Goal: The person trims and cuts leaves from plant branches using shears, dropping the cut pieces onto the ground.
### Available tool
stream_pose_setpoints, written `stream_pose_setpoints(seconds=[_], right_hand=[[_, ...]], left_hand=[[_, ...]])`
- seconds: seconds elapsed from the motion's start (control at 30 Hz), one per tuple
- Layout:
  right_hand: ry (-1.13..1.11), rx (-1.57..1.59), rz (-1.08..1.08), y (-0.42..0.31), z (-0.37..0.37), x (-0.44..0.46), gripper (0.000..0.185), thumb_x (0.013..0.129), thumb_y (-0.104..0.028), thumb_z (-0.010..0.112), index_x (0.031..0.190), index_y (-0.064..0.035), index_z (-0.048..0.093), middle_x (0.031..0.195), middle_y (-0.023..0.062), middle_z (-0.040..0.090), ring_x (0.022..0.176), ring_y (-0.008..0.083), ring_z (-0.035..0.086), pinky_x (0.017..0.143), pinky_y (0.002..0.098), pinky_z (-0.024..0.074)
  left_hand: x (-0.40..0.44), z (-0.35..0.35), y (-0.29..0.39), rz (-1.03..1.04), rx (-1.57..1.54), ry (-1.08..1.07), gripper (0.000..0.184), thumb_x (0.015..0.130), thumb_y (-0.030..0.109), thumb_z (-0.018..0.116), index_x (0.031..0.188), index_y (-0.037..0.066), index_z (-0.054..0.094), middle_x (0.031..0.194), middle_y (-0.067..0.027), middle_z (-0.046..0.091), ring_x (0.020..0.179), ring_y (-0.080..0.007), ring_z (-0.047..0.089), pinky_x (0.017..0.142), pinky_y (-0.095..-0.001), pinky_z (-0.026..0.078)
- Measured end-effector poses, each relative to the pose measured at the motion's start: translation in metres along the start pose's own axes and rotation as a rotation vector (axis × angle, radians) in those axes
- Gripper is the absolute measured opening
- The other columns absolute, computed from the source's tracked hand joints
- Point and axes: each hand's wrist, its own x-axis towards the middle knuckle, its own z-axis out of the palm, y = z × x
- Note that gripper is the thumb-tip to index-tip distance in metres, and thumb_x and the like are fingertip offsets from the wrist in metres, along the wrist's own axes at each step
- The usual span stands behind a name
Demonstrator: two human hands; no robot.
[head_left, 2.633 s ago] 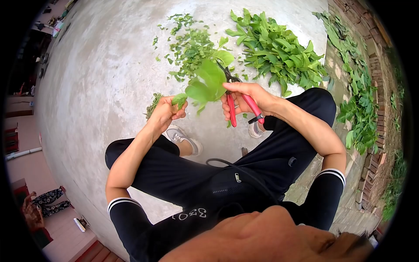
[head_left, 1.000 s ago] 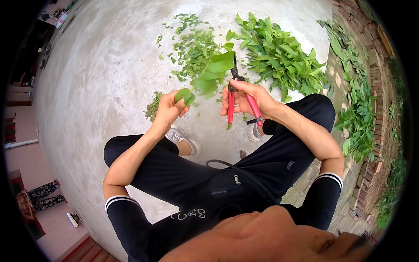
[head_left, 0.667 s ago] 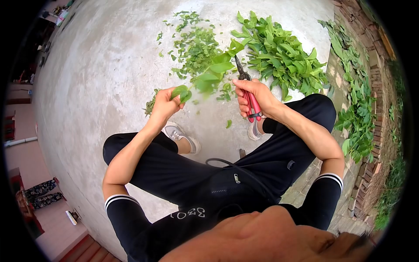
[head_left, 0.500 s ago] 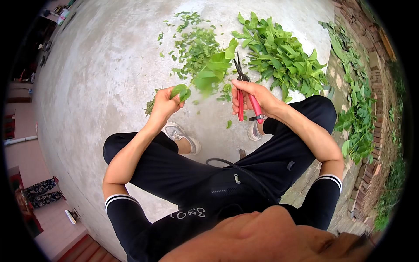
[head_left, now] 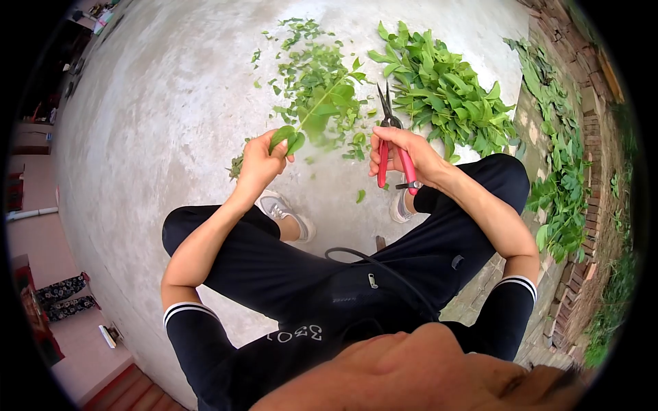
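My left hand (head_left: 264,162) is closed on the lower end of a leafy green stem (head_left: 321,104), which points away up and to the right. Two rounded leaves show at my fingers, and part of the stem's foliage is blurred. In my right hand (head_left: 407,155) are pruning shears (head_left: 385,140) with red handles and dark blades, the tips parted slightly and pointing away from me. The blades are apart from the stem. Under the stem, cut leaf pieces (head_left: 301,65) lie scattered on the concrete.
A heap of leafy cuttings (head_left: 452,92) lies beyond my right hand. More leafy branches (head_left: 558,178) stretch along the right edge beside stacked bricks (head_left: 574,270). My shoes (head_left: 286,214) stand on the concrete floor (head_left: 151,116). A small dark clump of leaves (head_left: 236,166) lies by my left hand.
The stem's far end has swung, and its central stalk now shows more clearly, with fewer large leaves around it. My right hand and the shears have shifted slightly right.
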Motion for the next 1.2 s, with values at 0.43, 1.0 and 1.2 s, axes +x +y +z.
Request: stream_pose_setpoints(seconds=[0.43, 1.0, 1.2], right_hand=[[-0.145, 0.031, 0.09, 0.004, 0.014, 0.005, 0.042, 0.107, -0.04, 0.044, 0.097, -0.0019, 0.06, 0.085, 0.0116, 0.063, 0.085, 0.0288, 0.069, 0.086, 0.0436, 0.0539], [-0.011, -0.13, 0.165, 0.01, 0.002, 0.005, 0.041, 0.102, -0.043, 0.056, 0.088, -0.0039, 0.058, 0.077, 0.0073, 0.06, 0.068, 0.0217, 0.063, 0.076, 0.0371, 0.0563], [0.06, -0.021, 0.151, 0.004, 0.002, 0.002, 0.042, 0.1, -0.043, 0.058, 0.083, -0.0055, 0.054, 0.067, 0.0078, 0.056, 0.059, 0.0226, 0.06, 0.064, 0.0394, 0.056]], left_hand=[[-0.015, 0.017, 0.011, 0.234, 0.287, -0.057, 0.014, 0.099, 0.007, 0.056, 0.107, 0.002, 0.066, 0.068, -0.0068, 0.068, 0.054, -0.0117, 0.057, 0.052, -0.0297, 0.045], [-0.017, 0.009, 0.019, 0.271, 0.365, -0.003, 0.012, 0.097, 0.008, 0.059, 0.104, 0.001, 0.065, 0.069, -0.0131, 0.069, 0.059, -0.0205, 0.067, 0.057, -0.0336, 0.05], [-0.016, 0.008, 0.016, 0.335, 0.417, -0.011, 0.011, 0.097, 0.008, 0.059, 0.102, 0.001, 0.066, 0.069, -0.0136, 0.069, 0.059, -0.0201, 0.067, 0.057, -0.0332, 0.049]])
